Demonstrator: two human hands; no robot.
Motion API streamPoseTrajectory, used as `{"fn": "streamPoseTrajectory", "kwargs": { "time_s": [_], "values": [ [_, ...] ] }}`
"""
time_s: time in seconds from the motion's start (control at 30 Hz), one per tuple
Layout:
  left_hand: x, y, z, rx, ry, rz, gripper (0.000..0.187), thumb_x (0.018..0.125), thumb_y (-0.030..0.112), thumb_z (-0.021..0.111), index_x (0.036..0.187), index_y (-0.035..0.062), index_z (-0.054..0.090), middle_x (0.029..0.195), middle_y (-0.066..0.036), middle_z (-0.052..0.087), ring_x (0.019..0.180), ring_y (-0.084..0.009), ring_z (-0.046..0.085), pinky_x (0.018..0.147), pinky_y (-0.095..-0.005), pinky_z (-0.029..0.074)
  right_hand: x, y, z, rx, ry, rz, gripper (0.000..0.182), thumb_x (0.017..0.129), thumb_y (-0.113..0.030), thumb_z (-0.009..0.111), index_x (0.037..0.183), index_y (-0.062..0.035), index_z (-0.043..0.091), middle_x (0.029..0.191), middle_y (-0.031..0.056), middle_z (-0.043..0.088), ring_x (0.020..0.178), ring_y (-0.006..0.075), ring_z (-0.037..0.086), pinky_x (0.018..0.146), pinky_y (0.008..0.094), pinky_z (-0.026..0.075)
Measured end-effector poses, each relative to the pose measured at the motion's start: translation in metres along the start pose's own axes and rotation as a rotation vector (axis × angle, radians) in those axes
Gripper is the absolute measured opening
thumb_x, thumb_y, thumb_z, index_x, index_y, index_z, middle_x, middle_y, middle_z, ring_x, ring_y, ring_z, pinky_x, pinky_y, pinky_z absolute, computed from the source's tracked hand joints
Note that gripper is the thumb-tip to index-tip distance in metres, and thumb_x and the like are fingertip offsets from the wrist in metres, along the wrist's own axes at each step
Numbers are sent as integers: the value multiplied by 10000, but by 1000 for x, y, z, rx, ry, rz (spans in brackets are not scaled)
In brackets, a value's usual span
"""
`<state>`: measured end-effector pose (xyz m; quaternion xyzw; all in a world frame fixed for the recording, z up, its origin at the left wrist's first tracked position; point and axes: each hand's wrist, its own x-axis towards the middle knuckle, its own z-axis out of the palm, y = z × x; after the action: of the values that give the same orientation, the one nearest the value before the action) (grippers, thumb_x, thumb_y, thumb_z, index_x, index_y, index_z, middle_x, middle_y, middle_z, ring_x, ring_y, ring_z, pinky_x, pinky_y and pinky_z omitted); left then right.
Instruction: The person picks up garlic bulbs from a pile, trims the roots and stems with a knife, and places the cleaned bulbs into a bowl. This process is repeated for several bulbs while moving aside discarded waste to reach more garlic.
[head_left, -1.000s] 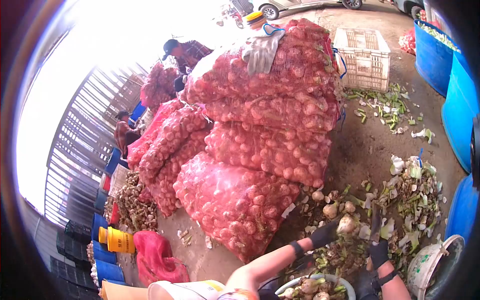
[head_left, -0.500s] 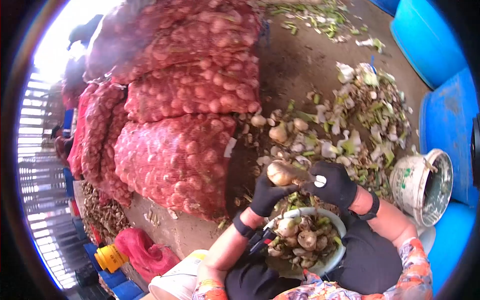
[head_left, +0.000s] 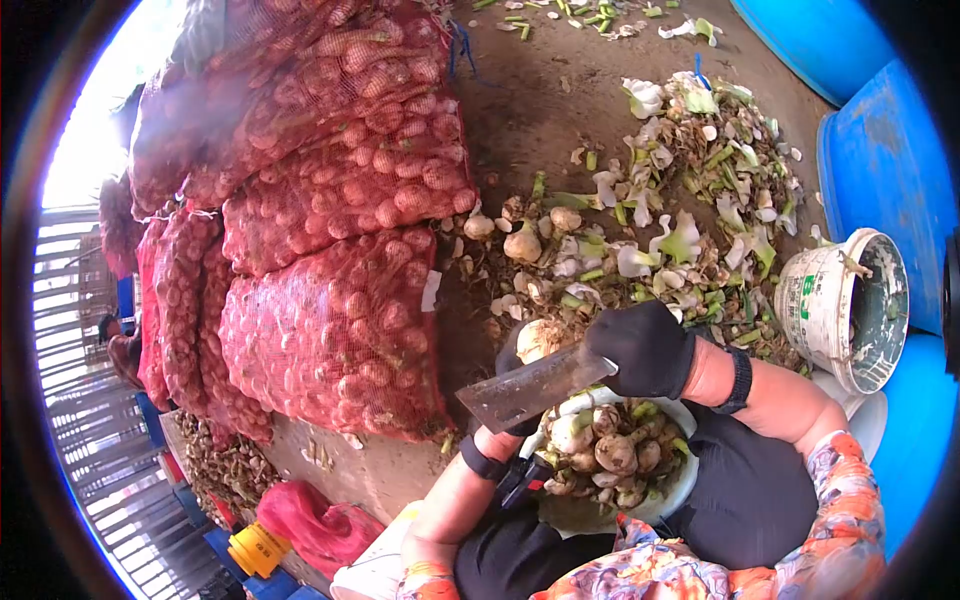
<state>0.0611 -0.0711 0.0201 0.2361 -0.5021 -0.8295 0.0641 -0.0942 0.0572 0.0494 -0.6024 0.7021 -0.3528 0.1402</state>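
Note:
My right hand (head_left: 640, 350), in a black glove, is closed around the handle of a knife with a broad, dark-stained blade (head_left: 530, 388). The blade points left and crosses in front of my left hand (head_left: 508, 352), which is also gloved in black and mostly hidden by it. A pale round bulb (head_left: 543, 338) sits in my left hand, right behind the blade's upper edge. Below both hands, between my legs, a light-coloured basin (head_left: 684, 478) holds several brownish bulbs (head_left: 615, 454) with bits of green stem.
Red mesh sacks (head_left: 330, 335) packed with bulbs are stacked at left. Loose bulbs (head_left: 522, 243) and a heap of peelings (head_left: 720, 170) lie on the floor ahead. At right stand a white bucket (head_left: 815, 300) and blue barrels (head_left: 885, 190). A red mesh bag (head_left: 320, 525) lies lower left.
The knife blade has swung into broad view, now lying leftward across my left hand. The bulb stays in my left hand, its pale face turned up. My head view has shifted slightly.

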Motion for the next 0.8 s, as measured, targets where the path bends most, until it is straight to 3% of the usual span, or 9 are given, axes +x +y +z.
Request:
{"fn": "streamPoseTrajectory", "kwargs": {
  "time_s": [0.27, 0.3, 0.37, 0.43, 0.53, 0.63, 0.7, 0.73, 0.8],
  "values": [
    [-11, -11, -14, 152, -183, -270, 370, 769, 115, 595, 1111, 42, 474, 1061, -67, 535, 942, -152, 523, 841, -273, 420, -10, 27, 24, 146, 39, -36, 127, 592, -156, 574, 714, -120, 581, 645, 89, 563, 563, 295, 560, 525, 388, 451],
    [-6, 3, -8, 311, -337, -148, 412, 700, 149, 658, 1065, 38, 502, 1004, -65, 550, 906, -153, 527, 827, -281, 421, -15, 42, 28, 148, 43, -36, 127, 592, -156, 574, 714, -120, 581, 645, 89, 563, 563, 295, 560, 525, 388, 451],
    [-6, 42, 20, 385, -487, 52, 532, 561, 206, 771, 1003, 27, 534, 922, -62, 569, 859, -157, 533, 808, -296, 421, -34, 79, 35, -96, -328, 499, 101, 612, -163, 549, 682, -100, 583, 634, 116, 576, 572, 317, 561, 544, 406, 450],
    [6, 39, 5, 566, -431, 168, 702, 461, 268, 822, 1033, -1, 516, 970, -54, 569, 877, -145, 531, 829, -288, 411, -50, 84, 43, -93, -276, 667, 121, 623, -188, 546, 656, -75, 572, 623, 137, 579, 594, 325, 567, 558, 420, 446],
    [5, 29, 2, 132, 3, -49, 757, 535, 455, 764, 1066, -10, 493, 966, -43, 569, 843, -158, 542, 789, -295, 437, -43, 76, 44, 193, -100, 668, 230, 635, -270, 620, 697, -52, 582, 624, 142, 581, 598, 290, 585, 568, 377, 453],
    [8, 33, 14, -273, 213, 47, 737, 736, 596, 498, 1154, -3, 400, 1031, -92, 522, 939, -186, 508, 848, -317, 407, -30, 50, 34, 522, -47, 704, 323, 634, -310, 692, 768, -31, 598, 662, 137, 589, 621, 232, 590, 603, 318, 456],
    [21, 26, 3, -662, -182, 260, 613, 805, 498, 416, 1178, 13, 381, 1134, -144, 463, 1061, -279, 442, 941, -369, 330, -27, 35, 39, 883, 10, 607, 299, 638, -256, 705, 809, -32, 605, 728, 106, 609, 670, 186, 585, 639, 301, 453],
    [18, 26, 7, -690, -138, 208, 607, 806, 502, 406, 1161, 9, 397, 1134, -151, 463, 1061, -292, 440, 944, -384, 325, -28, 32, 41, 944, -47, 496, 297, 626, -209, 723, 840, -36, 610, 765, 63, 609, 699, 141, 563, 659, 283, 446],
    [13, 27, 15, -715, -92, 154, 603, 808, 505, 395, 1144, 5, 412, 1133, -157, 463, 1061, -306, 439, 948, -400, 320, -40, 28, 54, 1107, -111, 807, 287, 595, -162, 738, 812, -32, 605, 747, 35, 597, 668, 107, 536, 633, 268, 446]
  ]
}}
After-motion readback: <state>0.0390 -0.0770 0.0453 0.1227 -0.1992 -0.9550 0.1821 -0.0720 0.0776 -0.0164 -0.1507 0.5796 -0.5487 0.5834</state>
